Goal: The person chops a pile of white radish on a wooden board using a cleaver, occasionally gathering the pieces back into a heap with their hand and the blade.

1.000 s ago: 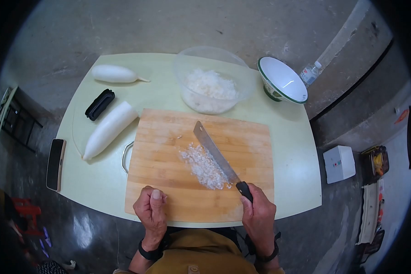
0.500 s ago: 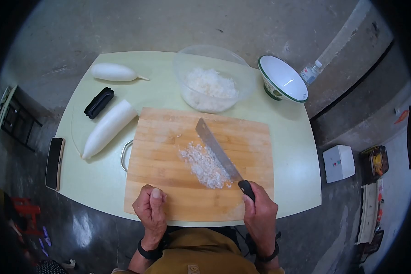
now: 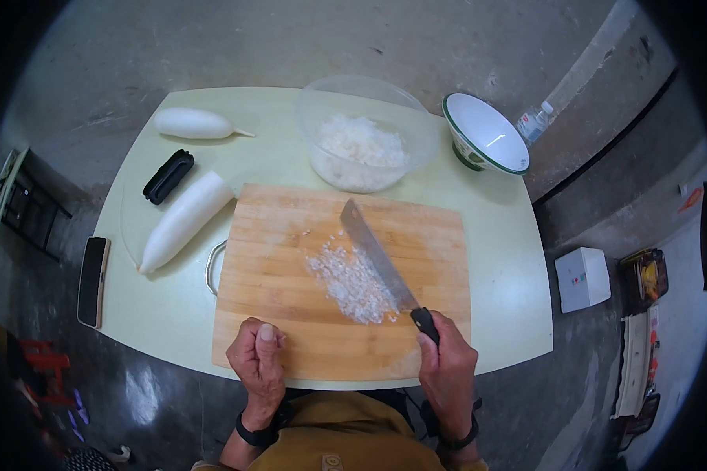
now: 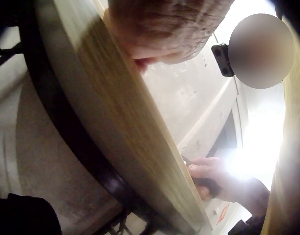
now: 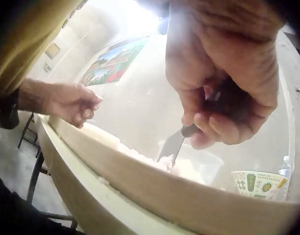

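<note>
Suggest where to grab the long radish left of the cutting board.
Probably the thick middle of the long radish, from above, clamped across its width. It lies flat and diagonal on the table, tapering toward the near tip, with space on both long sides.

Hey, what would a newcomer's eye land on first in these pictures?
The long steel knife with a black handle, gripped by the right hand, its blade alongside a pile of minced white radish in the middle of the wooden cutting board. Behind the board a clear plastic bowl holds more; the left hand rests fisted on the near edge.
</note>
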### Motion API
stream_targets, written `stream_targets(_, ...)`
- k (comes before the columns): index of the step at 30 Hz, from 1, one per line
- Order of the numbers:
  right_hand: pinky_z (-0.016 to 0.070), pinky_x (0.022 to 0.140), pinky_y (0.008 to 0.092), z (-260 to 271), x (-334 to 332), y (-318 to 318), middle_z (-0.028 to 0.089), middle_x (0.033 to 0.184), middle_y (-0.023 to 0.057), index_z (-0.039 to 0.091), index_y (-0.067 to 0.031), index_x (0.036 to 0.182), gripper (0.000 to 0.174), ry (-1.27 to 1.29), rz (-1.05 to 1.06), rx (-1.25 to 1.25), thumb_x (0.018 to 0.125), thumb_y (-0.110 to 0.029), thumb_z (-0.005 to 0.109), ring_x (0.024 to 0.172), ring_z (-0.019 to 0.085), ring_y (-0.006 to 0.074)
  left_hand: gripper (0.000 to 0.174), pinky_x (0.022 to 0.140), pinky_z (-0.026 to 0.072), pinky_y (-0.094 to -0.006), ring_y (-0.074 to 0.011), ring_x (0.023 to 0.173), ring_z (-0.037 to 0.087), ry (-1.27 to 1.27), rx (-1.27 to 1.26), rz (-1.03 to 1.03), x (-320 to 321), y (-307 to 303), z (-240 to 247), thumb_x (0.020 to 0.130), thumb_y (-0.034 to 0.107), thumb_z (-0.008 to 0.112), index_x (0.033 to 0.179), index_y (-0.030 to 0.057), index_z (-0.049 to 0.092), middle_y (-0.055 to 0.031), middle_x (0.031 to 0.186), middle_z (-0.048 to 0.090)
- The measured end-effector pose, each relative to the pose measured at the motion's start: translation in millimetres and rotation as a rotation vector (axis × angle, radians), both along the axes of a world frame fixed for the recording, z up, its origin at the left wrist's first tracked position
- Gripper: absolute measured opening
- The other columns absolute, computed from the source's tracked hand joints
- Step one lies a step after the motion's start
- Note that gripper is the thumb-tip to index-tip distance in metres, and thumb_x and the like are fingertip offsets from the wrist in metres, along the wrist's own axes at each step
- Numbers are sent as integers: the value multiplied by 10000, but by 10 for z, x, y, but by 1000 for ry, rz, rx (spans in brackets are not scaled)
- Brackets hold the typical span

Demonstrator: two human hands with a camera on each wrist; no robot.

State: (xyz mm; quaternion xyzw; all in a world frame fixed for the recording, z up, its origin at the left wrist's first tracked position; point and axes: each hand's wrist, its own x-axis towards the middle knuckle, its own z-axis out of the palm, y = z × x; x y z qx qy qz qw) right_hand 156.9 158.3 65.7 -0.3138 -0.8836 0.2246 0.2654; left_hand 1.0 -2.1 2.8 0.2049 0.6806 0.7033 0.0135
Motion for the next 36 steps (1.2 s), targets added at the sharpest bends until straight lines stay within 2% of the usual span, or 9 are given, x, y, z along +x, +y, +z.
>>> stream_targets(6,532,696,366,26,1,-9,659,963,166,597,9,1127,302,9,7,58,828,7,638,824,664,321,355,548,374,-244,-98,591,466,1,2,7,-14,2,-14,1007,259,513,758,6,526,-35,654,512)
stream_targets(10,532,694,367,12,6,6,658,964,167,594,15,1130,311,-43,9,-3,824,6,645,827,664,321,357,549,371,-243,-97,593,463,1,-8,9,-9,-9,-13,1006,260,514,755,6,523,-35,656,512)
stream_targets(13,531,691,367,6,-3,-11,658,961,164,594,13,1133,312,28,5,45,826,0,649,822,663,320,353,552,371,-243,-98,600,464,-14,-7,-1,-5,-6,8,1006,255,510,756,6,524,-35,664,514)
stream_targets(24,532,689,371,56,24,-30,661,954,160,601,-1,1132,322,-69,20,4,816,-4,662,817,667,318,338,551,362,-243,-94,604,455,-8,-3,-7,-4,-1,16,1008,247,507,758,20,515,-27,676,507)
stream_targets(27,533,686,372,39,24,-57,661,947,158,600,1,1134,323,26,-3,9,816,0,659,811,665,317,326,554,361,-238,-92,602,449,-3,-9,-8,-5,-8,3,1010,244,500,762,32,506,-18,683,497)
stream_targets(32,532,683,376,27,17,-17,656,944,159,594,6,1140,328,-12,12,24,818,7,655,802,661,322,329,554,359,-237,-91,602,448,9,-12,5,-11,-2,-19,1010,250,502,762,33,507,-17,678,496)
stream_targets(36,532,681,372,75,-1,-39,654,951,158,595,6,1135,325,2,11,61,816,11,657,801,661,323,335,558,377,-249,-101,606,468,-15,9,0,-2,-4,-5,1003,232,513,760,2,524,-41,670,523)
